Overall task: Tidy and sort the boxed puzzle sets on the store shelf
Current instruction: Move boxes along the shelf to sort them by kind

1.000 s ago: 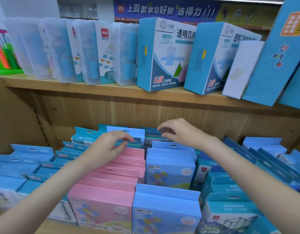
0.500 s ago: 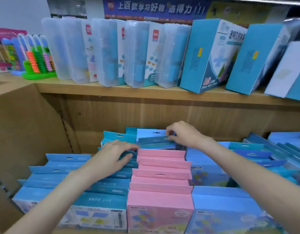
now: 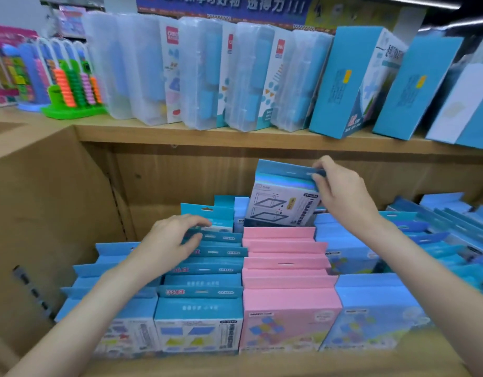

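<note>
Right hand (image 3: 337, 190): pinches the top flap of a blue box (image 3: 285, 198), thumb in front and fingers curled over the flap's right end.
Blue box: held up above the back of the rows, tilted a little, its foot just behind the pink row (image 3: 285, 270); the front is white with line drawings of frames under a shiny band.
Left hand (image 3: 171, 240): lies on the flaps of the teal row (image 3: 207, 268), fingers loosely bent and slightly spread, fingertips on the rear flaps; whether it grips one I cannot tell.
Lower shelf (image 3: 262, 363): boxes stand in rows front to back, pale blue at far left, then teal, pink, and blue rows to the right.
Upper shelf (image 3: 180, 134): clear cases (image 3: 207, 74) stand side by side, tall blue cartons (image 3: 341, 83) lean to their right, a bead abacus (image 3: 71, 88) stands at the left.
</note>
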Motion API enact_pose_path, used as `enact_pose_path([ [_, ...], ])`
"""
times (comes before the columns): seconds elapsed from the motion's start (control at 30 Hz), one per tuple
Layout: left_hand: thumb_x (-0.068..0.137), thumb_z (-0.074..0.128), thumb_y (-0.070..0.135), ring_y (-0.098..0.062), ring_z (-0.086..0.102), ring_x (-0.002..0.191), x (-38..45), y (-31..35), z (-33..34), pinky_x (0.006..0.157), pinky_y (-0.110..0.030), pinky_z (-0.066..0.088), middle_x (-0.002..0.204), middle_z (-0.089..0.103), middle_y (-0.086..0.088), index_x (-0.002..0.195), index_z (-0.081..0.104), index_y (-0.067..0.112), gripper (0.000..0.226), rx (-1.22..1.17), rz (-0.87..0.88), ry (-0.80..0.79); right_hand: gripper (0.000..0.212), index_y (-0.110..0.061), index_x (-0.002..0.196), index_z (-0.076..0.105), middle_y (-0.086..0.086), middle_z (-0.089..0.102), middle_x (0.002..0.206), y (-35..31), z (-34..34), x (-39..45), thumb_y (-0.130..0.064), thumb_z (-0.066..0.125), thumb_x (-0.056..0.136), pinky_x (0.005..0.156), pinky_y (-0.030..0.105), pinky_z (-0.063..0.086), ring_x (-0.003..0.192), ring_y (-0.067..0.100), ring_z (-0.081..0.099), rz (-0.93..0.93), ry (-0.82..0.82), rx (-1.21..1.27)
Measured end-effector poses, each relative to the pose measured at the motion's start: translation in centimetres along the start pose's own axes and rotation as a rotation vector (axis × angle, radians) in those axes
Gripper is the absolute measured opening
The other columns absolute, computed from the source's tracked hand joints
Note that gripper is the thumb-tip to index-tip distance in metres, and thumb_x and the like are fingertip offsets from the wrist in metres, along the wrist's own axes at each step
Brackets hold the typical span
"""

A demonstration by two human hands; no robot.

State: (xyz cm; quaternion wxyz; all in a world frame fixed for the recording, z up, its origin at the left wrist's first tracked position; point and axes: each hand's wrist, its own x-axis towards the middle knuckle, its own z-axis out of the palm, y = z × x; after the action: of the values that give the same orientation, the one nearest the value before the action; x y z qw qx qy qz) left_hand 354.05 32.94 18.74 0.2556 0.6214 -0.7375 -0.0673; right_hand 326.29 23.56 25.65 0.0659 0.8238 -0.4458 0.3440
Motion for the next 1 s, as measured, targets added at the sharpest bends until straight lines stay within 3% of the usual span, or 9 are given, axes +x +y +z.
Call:
enact_pose_path([
  [0.1, 0.090, 0.055, 0.017, -0.011, 0.050, 0.108, -0.7, -1.0, -0.9, 0.085, -0.022, 0.036, 0.122, 0.055, 0.008, 0.120, 0.056, 0.023, 0.030, 0.045, -0.027, -0.104, 0.009, -0.005, 0.098, 0.049, 0.013, 0.063, 0.089, -1.0, -0.1, 0.0, -0.012, 0.045, 0.094, 0.068, 0.039, 0.043, 0.081, 0.034, 0.057, -0.037, 0.070, 0.067],
  [0.27, 0.090, 0.056, 0.019, -0.018, 0.058, 0.100, -1.3, -0.9, -1.4, 0.089, -0.034, 0.044, 0.126, 0.056, 0.005, 0.119, 0.056, 0.026, 0.030, 0.034, -0.047, -0.091, 0.004, -0.011, 0.095, 0.047, 0.004, 0.057, 0.078, -1.2, 0.0, 0.1, -0.014, 0.045, 0.095, 0.067, 0.042, 0.047, 0.074, 0.033, 0.060, -0.004, 0.105, 0.151],
  [0.47, 0.091, 0.053, 0.016, -0.012, 0.052, 0.110, -1.6, -1.0, -2.6, 0.092, -0.021, 0.037, 0.131, 0.052, 0.004, 0.121, 0.055, 0.022, 0.030, 0.023, -0.096, -0.035, 0.008, -0.008, 0.096, 0.049, -0.001, 0.054, 0.084, -0.9, -0.1, -0.5, -0.015, 0.044, 0.095, 0.059, 0.021, 0.028, 0.073, 0.017, 0.047, 0.039, 0.125, 0.159],
  [0.57, 0.092, 0.051, 0.014, -0.011, 0.046, 0.120, -2.0, -0.6, -2.9, 0.095, -0.022, 0.037, 0.129, 0.054, 0.006, 0.120, 0.056, 0.022, 0.029, -0.021, -0.115, -0.011, 0.009, -0.006, 0.097, 0.050, 0.000, 0.054, 0.086, -0.8, -0.4, -0.9, -0.013, 0.045, 0.095, 0.056, 0.018, 0.027, 0.074, 0.017, 0.046, 0.068, 0.156, 0.198],
  [0.73, 0.091, 0.053, 0.014, -0.008, 0.051, 0.111, -1.0, 2.5, -1.6, 0.094, -0.023, 0.039, 0.116, 0.058, 0.009, 0.114, 0.059, 0.022, 0.025, -0.048, 0.047, 0.026, 0.011, 0.000, 0.099, 0.052, 0.002, 0.052, 0.083, 1.3, -2.7, -2.8, -0.008, 0.046, 0.094, 0.062, 0.023, 0.023, 0.068, 0.020, 0.042, 0.116, 0.336, 0.170],
  [0.8, 0.090, 0.053, 0.012, -0.003, 0.051, 0.106, -0.4, 4.3, -0.8, 0.090, -0.015, 0.036, 0.111, 0.058, 0.013, 0.113, 0.060, 0.022, 0.026, -0.085, 0.111, 0.055, 0.011, 0.000, 0.099, 0.052, 0.003, 0.052, 0.079, 2.9, -4.3, -4.1, -0.008, 0.046, 0.094, 0.061, 0.025, 0.023, 0.065, 0.021, 0.043, 0.151, 0.389, 0.160],
  [0.87, 0.090, 0.053, 0.007, 0.001, 0.051, 0.102, 0.2, 6.1, 0.2, 0.085, -0.004, 0.033, 0.108, 0.058, 0.014, 0.114, 0.059, 0.021, 0.028, -0.131, 0.186, 0.055, 0.011, -0.001, 0.099, 0.052, 0.005, 0.052, 0.076, 4.7, -6.0, -5.4, -0.009, 0.047, 0.093, 0.058, 0.027, 0.024, 0.057, 0.012, 0.047, 0.174, 0.409, 0.157],
  [1.0, 0.086, 0.051, 0.004, 0.002, 0.054, 0.098, 1.2, 9.3, 2.7, 0.079, -0.004, 0.036, 0.115, 0.058, 0.009, 0.118, 0.052, 0.023, 0.037, -0.203, 0.292, -0.018, 0.013, 0.004, 0.100, 0.052, 0.012, 0.054, 0.079, 7.6, -9.4, -8.1, -0.005, 0.047, 0.093, 0.056, 0.013, 0.030, 0.059, 0.002, 0.044, 0.210, 0.423, 0.122],
])
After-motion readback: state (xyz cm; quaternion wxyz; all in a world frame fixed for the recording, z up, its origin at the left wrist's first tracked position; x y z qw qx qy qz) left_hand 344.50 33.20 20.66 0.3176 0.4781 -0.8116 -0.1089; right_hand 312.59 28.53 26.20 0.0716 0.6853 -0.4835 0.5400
